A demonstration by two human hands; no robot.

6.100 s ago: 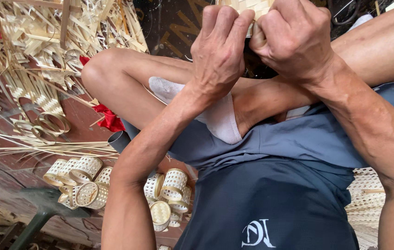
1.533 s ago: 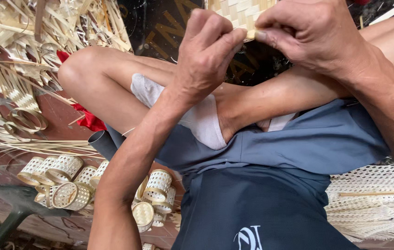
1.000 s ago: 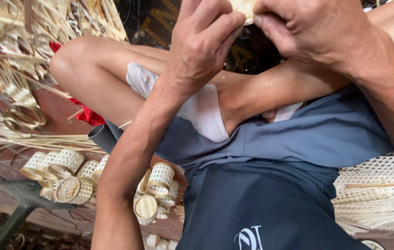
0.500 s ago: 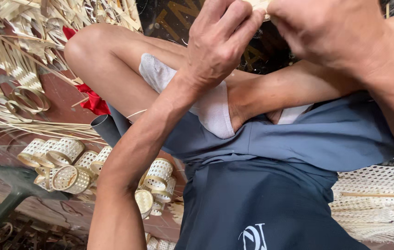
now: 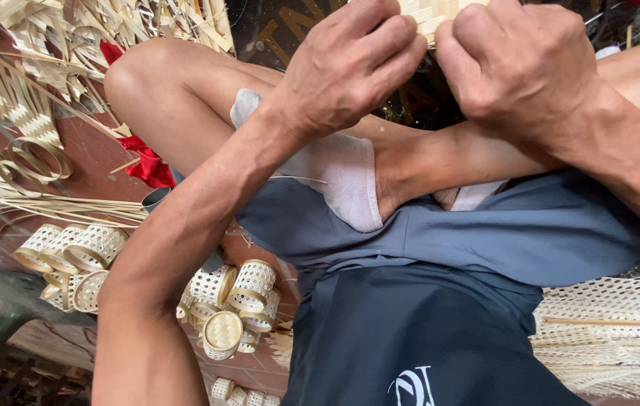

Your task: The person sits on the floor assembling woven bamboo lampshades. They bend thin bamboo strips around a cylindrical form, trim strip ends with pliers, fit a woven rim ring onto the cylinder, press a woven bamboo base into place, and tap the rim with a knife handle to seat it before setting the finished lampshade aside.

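Note:
My left hand (image 5: 350,64) and my right hand (image 5: 519,68) are raised close together at the top of the view, both closed on a pale woven bamboo piece (image 5: 429,13) that is mostly cut off by the top edge. The fingers of both hands pinch its lower edge. Below the hands lie my crossed bare legs, a white sock (image 5: 335,169) on one foot, and blue shorts (image 5: 485,233).
Several small woven bamboo cylinders (image 5: 241,289) lie on the reddish floor at lower left, more of them (image 5: 72,252) further left. Loose bamboo strips and hoops (image 5: 27,105) pile at upper left. A red ribbon (image 5: 147,165) lies by my knee. Woven mesh sheets (image 5: 613,323) sit at right.
My hands stay closed on the woven piece, which has slid further up out of view. The view shifted slightly; the legs and floor items barely moved.

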